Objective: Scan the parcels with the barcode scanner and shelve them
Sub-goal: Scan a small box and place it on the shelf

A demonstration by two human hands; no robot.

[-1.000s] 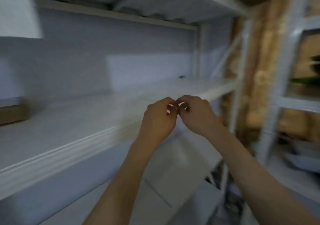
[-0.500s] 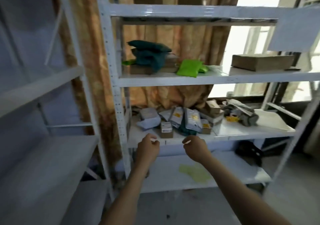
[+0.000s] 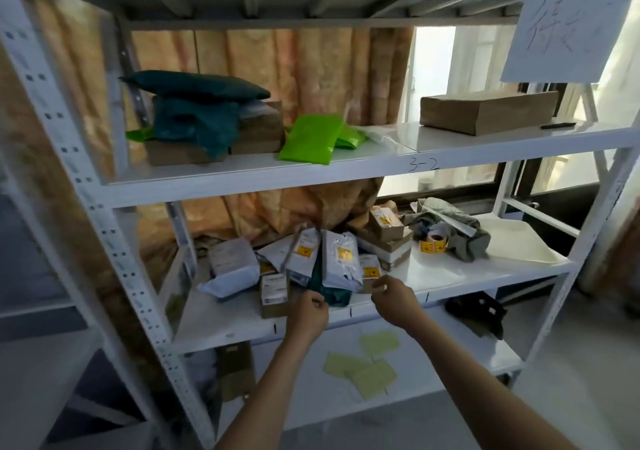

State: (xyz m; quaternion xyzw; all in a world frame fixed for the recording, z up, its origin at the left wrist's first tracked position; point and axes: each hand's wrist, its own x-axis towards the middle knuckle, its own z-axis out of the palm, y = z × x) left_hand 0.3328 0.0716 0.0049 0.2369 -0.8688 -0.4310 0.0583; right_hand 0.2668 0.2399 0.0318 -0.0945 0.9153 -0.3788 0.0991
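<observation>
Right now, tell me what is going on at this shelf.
A person stands at a white metal shelving unit with both hands raised to the front of the middle shelf, where white mailer bags and small cardboard boxes with yellow labels lie in a heap. The left hand and right hand have curled fingers; each may pinch something small, too blurred to tell. Neither touches a parcel. A roll of yellow stickers lies to the right. No scanner is visible.

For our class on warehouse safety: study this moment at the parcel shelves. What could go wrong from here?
1. The parcels on the middle shelf lean in a loose heap; pulling one out may topple others off the edge.
2. The left hand and right hand each seem to pinch something small, too blurred to identify; it could drop.
</observation>
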